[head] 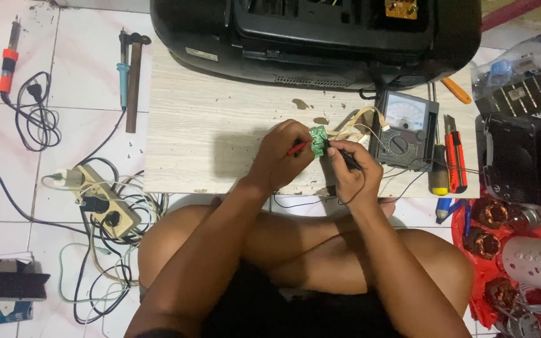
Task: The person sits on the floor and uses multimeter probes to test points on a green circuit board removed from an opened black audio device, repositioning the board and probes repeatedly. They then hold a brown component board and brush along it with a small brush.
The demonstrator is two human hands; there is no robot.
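Left hand [283,150] clamped on red probe [297,148], right hand [349,166] closed round black probe [345,156]; tips meeting small green circuit board [318,140] above bench [208,138], angled for contact (analog multimeter [405,128] just beside, dial readable).

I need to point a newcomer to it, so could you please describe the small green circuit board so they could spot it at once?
Start at the pale wooden board on the tiled floor, in front of the big black device. Near its front edge, left of the grey analog multimeter, the left hand and right hand meet. The small green circuit board sits between them, the only green thing there.
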